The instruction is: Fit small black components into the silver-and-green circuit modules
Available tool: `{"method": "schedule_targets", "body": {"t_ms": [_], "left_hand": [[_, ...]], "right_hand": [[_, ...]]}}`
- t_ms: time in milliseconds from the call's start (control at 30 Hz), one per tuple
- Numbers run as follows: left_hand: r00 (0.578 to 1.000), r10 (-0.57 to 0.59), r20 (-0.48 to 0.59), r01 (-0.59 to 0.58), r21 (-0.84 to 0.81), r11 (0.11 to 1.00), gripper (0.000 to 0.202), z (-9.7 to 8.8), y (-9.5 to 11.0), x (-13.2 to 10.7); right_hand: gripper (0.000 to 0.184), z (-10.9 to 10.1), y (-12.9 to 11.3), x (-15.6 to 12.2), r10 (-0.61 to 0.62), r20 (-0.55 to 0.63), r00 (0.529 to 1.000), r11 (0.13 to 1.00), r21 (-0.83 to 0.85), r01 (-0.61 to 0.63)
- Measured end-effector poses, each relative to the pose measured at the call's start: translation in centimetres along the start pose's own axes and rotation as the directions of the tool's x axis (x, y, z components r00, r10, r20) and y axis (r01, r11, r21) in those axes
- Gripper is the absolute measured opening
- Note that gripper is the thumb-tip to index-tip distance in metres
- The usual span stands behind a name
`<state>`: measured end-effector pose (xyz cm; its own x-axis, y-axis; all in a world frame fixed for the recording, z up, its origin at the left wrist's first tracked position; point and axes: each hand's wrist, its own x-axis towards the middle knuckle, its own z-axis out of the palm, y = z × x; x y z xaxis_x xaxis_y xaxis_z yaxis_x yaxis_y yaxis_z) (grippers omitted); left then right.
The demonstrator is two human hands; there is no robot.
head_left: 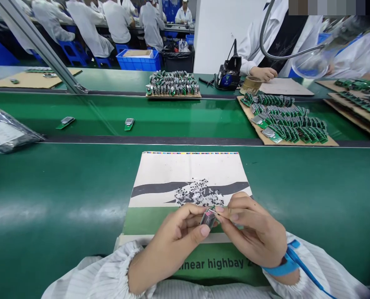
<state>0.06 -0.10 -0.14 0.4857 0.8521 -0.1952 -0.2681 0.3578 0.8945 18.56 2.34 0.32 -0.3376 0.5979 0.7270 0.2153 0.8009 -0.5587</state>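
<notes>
Small part (208, 218) mostly hidden between left hand (172, 243) and right hand (250, 228); we find black pieces (198, 193) on the printed card (185, 166) too small to identify.

The green conveyor bench (48, 187) carries a printed card sheet (160, 170) heaped with tiny black components (197, 193), while the belt beyond holds 2 small green circuit boards (65, 123), a clear plastic bag (7, 128) and, to the right, a cardboard tray (312, 142) packed with rows of boards.
</notes>
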Motion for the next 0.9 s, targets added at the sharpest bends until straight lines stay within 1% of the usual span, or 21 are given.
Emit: {"method": "schedule_targets", "body": {"t_ms": [167, 300, 633, 733, 900], "left_hand": [[1.0, 0.004, 0.016, -0.004, -0.008, 1.0, 0.012, -0.06, -0.09, -0.05], [1.0, -0.002, 0.007, 0.002, 0.003, 1.0, 0.012, -0.05, -0.14, -0.09], [1.0, -0.005, 0.011, 0.005, 0.016, 1.0, 0.01, 0.0, -0.03, -0.05], [1.0, -0.005, 0.006, 0.005, 0.037, 0.999, 0.011, 0.0, -0.01, 0.0], [1.0, 0.006, 0.01, -0.007, 0.049, 0.999, 0.011, -0.09, -0.1, 0.07]], "right_hand": [[0.041, -0.09, -0.02, 0.14, -0.01, 0.025, 1.0, 1.0, -0.011, 0.01], [0.039, -0.13, -0.11, 0.17, -0.007, 0.044, 0.999, 0.999, -0.035, 0.009], [0.035, -0.33, 0.02, 0.03, -0.061, 0.092, 0.994, 0.991, -0.113, 0.071], [0.036, -0.14, 0.01, 0.1, -0.039, 0.057, 0.998, 0.996, -0.075, 0.043], [0.036, 0.36, 0.08, -0.03, 0.07, -0.012, 0.997, 0.994, 0.09, -0.069]]}}
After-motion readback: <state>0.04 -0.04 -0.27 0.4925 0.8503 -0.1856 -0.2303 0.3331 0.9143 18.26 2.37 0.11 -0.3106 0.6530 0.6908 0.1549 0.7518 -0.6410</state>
